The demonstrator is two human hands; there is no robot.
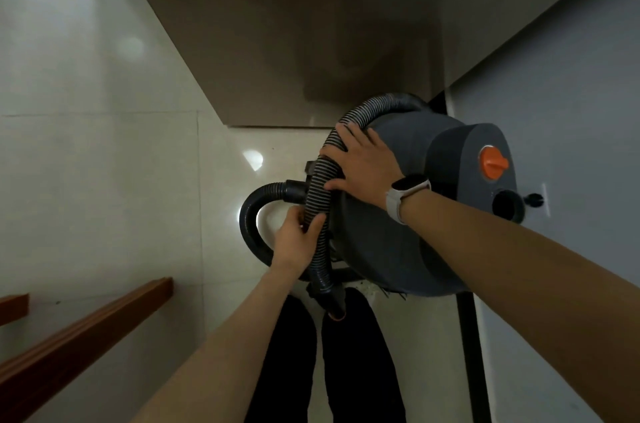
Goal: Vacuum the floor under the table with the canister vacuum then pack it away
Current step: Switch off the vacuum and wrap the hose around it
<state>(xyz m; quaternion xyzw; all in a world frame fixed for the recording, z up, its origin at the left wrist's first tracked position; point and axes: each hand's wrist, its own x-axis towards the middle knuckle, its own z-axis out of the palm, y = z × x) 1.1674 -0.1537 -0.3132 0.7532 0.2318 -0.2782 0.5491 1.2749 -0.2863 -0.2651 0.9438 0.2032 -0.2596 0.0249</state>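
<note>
Head view: vacuum [398, 214] stands on floor [104, 163], right of centre, against wall. Ribbed hose [317, 194] wraps round its drum.

Left hand [298, 235] grip curls round hose, near side. Right hand [363, 159] presses flat, fingers spread, pinning hose coil on drum.

Judgement: hose springy, bendy, light, tends to uncoil; hold mid-loop. Drum bulky, probably heavy.

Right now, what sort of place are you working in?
Most likely an indoor room at a wall corner: glossy pale tiled floor, a grey wall with a socket, and the grey canister vacuum parked against it.
</note>
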